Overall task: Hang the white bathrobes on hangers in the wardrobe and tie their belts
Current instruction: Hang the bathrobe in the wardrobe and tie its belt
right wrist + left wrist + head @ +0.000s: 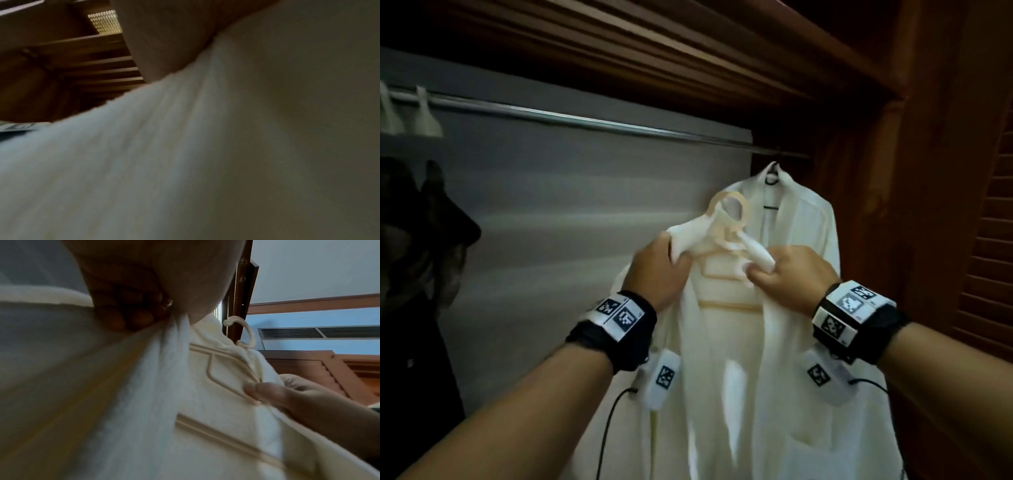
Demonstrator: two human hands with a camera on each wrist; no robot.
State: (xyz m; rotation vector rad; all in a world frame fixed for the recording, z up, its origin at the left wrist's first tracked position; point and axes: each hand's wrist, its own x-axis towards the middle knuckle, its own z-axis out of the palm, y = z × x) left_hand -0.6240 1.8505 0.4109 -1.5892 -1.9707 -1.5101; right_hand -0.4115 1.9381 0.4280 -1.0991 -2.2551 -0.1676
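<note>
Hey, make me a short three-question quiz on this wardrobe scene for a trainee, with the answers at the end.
1. True or false: the beige hanger carrying the near bathrobe is already hooked on the rail.
2. Multiple choice: what does the left hand grip? A) the rail B) the near bathrobe's collar C) a black hanger
3. Short answer: where does the second bathrobe hang relative to the one being held?

Key
1. False: its hook is below the rail, in the air.
2. B; the right hand grips the collar's other side.
3. Behind it and to the right, at the rail's right end, on a dark hanger.
</note>
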